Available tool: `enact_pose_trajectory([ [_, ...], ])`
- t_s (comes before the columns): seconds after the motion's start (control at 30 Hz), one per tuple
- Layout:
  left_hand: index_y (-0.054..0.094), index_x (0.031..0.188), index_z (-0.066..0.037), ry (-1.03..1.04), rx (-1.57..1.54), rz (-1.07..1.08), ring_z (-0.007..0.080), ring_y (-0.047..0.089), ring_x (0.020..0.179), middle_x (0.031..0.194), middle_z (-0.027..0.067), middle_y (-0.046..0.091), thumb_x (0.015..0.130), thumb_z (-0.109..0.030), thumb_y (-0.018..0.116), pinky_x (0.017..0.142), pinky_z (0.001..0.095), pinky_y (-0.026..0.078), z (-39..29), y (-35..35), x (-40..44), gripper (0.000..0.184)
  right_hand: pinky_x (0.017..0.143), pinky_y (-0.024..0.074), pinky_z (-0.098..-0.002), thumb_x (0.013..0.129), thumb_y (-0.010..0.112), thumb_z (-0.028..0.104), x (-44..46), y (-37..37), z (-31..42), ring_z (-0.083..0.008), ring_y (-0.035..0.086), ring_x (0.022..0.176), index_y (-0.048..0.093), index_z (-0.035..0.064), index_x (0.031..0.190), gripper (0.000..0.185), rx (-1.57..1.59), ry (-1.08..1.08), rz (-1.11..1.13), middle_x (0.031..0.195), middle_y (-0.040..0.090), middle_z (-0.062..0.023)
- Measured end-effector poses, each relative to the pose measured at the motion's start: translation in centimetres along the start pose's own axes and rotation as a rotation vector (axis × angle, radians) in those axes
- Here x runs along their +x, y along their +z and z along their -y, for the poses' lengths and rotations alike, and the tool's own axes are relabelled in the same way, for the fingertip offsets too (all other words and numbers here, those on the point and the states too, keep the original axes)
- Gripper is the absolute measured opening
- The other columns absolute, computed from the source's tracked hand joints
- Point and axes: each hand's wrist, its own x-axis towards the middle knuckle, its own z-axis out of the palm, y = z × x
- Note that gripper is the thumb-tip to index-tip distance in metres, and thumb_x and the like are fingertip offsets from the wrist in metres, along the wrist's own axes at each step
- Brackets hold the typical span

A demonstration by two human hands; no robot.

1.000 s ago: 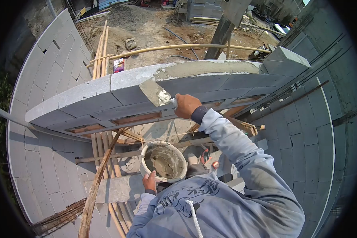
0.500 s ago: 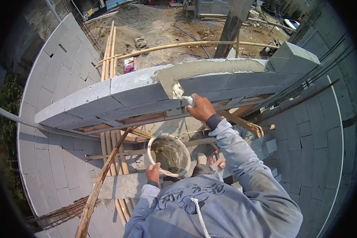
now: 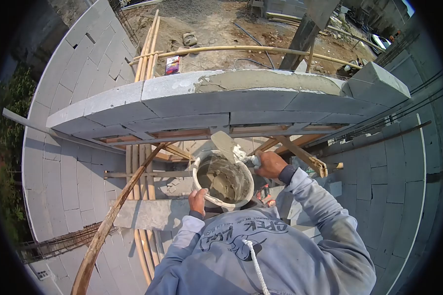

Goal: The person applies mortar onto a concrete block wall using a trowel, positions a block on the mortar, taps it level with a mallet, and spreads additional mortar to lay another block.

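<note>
My right hand (image 3: 270, 164) is closed round the handle of a trowel (image 3: 224, 145), whose mortar-smeared blade is over the far rim of a bucket (image 3: 196, 183). Grey mortar (image 3: 221, 183) lies inside that bucket. With my left hand (image 3: 197, 200) I grip the bucket's near left rim, fingers closed on it. Beyond the bucket runs a low wall of pale blocks (image 3: 192, 105). Along the right part of its top lies a bed of wet mortar (image 3: 261, 81), ending near a single raised block (image 3: 379, 86).
Block walls rise at left (image 3: 91, 54) and right (image 3: 389, 172). Bamboo poles (image 3: 142, 206) and a slanting wooden pole (image 3: 114, 211) stand at my left, near a plank (image 3: 147, 215). A wooden brace (image 3: 302, 155) juts out at right. An orange-red tool (image 3: 265, 196) lies beyond my body.
My right hand has brought the trowel down from the block wall's face to the bucket. The bucket and my left hand appear slightly further right, as the view has shifted.
</note>
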Motion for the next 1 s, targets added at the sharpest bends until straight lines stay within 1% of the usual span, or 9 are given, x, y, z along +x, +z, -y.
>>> enact_pose_trajectory([
  [0.03, 0.053, 0.067, -0.002, 0.043, -0.024, 0.016, 0.0103, 0.041, 0.061, 0.064, -0.0003, 0.047, 0.072, -0.02, 0.066, 0.057, 0.0292, 0.035, -1.8, 1.0, -1.2, 0.022, 0.068, 0.0497, -0.0432, 0.069, 0.069, 0.022, -1.6, -0.6, -0.2, -0.0386, 0.063, 0.074, 0.059, -0.0017, 0.091, 0.034, 0.07, -0.071, 0.01, 0.077, 0.064, -0.0222],
  [0.1, 0.053, 0.067, -0.002, 0.06, 0.041, 0.05, 0.0097, 0.039, 0.061, 0.064, -0.0022, 0.047, 0.074, -0.018, 0.064, 0.056, 0.0284, 0.033, -3.1, 1.2, -1.6, 0.021, 0.072, 0.0482, -0.0433, 0.075, 0.065, 0.035, -3.8, -2.7, -0.5, -0.0394, 0.062, 0.079, 0.059, 0.0011, 0.097, 0.041, 0.272, 0.078, 0.258, 0.08, 0.063, -0.024],
  [0.17, 0.054, 0.069, 0.001, 0.067, 0.084, 0.045, 0.0115, 0.04, 0.061, 0.062, 0.0012, 0.047, 0.077, -0.021, 0.063, 0.056, 0.0298, 0.035, -2.9, 1.1, -0.6, 0.026, 0.072, 0.0495, -0.0441, 0.077, 0.062, 0.047, -5.1, -1.0, -3.3, -0.037, 0.063, 0.08, 0.058, 0.0023, 0.1, 0.05, -0.088, 0.173, 0.254, 0.082, 0.065, -0.0213],
  [0.23, 0.056, 0.071, 0.004, 0.172, 0.2, 0.059, 0.0126, 0.043, 0.06, 0.061, 0.0043, 0.05, 0.079, -0.024, 0.062, 0.056, 0.0315, 0.037, -4.9, 1.8, -1.1, 0.03, 0.069, 0.0506, -0.044, 0.078, 0.062, 0.04, -6.1, -0.8, -2.5, -0.0356, 0.064, 0.079, 0.055, 0.0025, 0.105, 0.047, -0.312, 0.265, 0.189, 0.08, 0.065, -0.0203],
  [0.33, 0.056, 0.07, 0.005, 0.251, 0.297, 0.117, 0.014, 0.046, 0.057, 0.058, 0.0069, 0.052, 0.079, -0.026, 0.061, 0.055, 0.0336, 0.039, -7.3, 2.7, -1.7, 0.033, 0.064, 0.0507, -0.0427, 0.081, 0.058, 0.029, -5.1, 1.6, -2.7, -0.0336, 0.065, 0.075, 0.052, 0.0033, 0.106, 0.036, -0.413, 0.059, 0.187, 0.078, 0.064, -0.0193],
  [0.47, 0.055, 0.067, 0.005, 0.382, 0.559, 0.18, 0.0186, 0.046, 0.052, 0.054, 0.0128, 0.05, 0.077, -0.03, 0.062, 0.053, 0.0367, 0.039, -10.5, 3.8, -1.8, 0.037, 0.058, 0.0486, -0.0394, 0.085, 0.049, 0.017, -1.6, 4.0, 0.0, -0.0285, 0.063, 0.068, 0.053, 0.0072, 0.093, 0.014, -0.719, -0.165, -0.214, 0.078, 0.062, -0.0135],
  [0.7, 0.052, 0.064, 0.005, 0.534, 0.675, 0.222, 0.0152, 0.04, 0.05, 0.052, 0.0135, 0.046, 0.076, -0.03, 0.064, 0.05, 0.035, 0.037, -14.5, 6.6, -5.2, 0.039, 0.054, 0.05, -0.038, 0.087, 0.046, 0.016, -1.9, 8.2, 0.2, -0.0266, 0.067, 0.07, 0.054, 0.0064, 0.088, 0.013, -0.535, 0.119, 0.094, 0.076, 0.066, -0.0132],
  [0.83, 0.054, 0.064, 0.002, 0.551, 0.559, 0.298, 0.0128, 0.038, 0.05, 0.051, 0.0104, 0.044, 0.076, -0.03, 0.065, 0.048, 0.034, 0.036, -13.3, 7.4, -5.3, 0.037, 0.06, 0.0519, -0.0426, 0.087, 0.045, 0.014, -6.7, 8.6, 0.0, -0.0325, 0.066, 0.069, 0.054, 0.0019, 0.087, 0.015, -0.359, 0.046, 0.235, 0.073, 0.066, -0.0164],
  [1.0, 0.053, 0.063, 0.002, 0.492, 0.55, 0.259, 0.0154, 0.037, 0.049, 0.05, 0.0088, 0.042, 0.076, -0.033, 0.066, 0.048, 0.036, 0.035, -12.5, 8.8, -4.2, 0.04, 0.064, 0.0523, -0.0414, 0.07, 0.06, 0.02, -8.8, 8.1, -0.4, -0.0347, 0.065, 0.073, 0.059, -0.0011, 0.095, 0.032, -0.174, 0.001, 0.456, 0.078, 0.065, -0.0198],
])
